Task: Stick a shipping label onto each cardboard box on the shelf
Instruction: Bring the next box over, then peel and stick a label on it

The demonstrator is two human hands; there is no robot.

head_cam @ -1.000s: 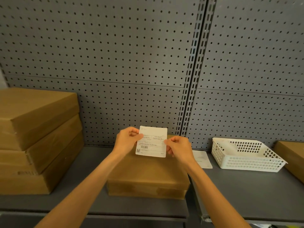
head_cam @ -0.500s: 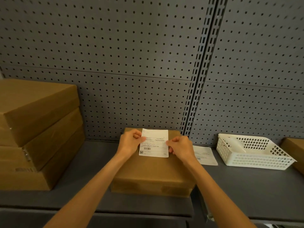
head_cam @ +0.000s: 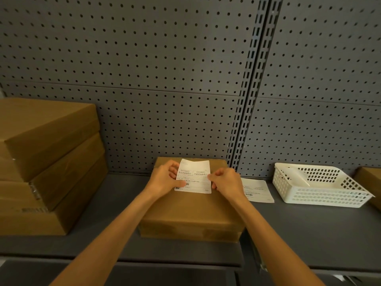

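A flat brown cardboard box (head_cam: 191, 213) lies on the grey shelf (head_cam: 115, 203) in the middle. A white shipping label (head_cam: 195, 176) rests on its top, the lower edge down on the cardboard and the upper edge curling up. My left hand (head_cam: 165, 179) pinches the label's left edge, thumb on its lower left corner. My right hand (head_cam: 225, 182) pinches the right edge. A stack of three cardboard boxes (head_cam: 45, 166) stands at the left. Another box (head_cam: 369, 180) shows partly at the far right.
A sheet of labels (head_cam: 257, 190) lies flat on the shelf just right of my right hand. A white perforated plastic basket (head_cam: 317, 184) stands further right. Grey pegboard (head_cam: 165, 69) forms the back wall, with a slotted upright (head_cam: 251, 83) between the bays.
Both hands have lowered the label from held up in the air down onto the top of the middle box.
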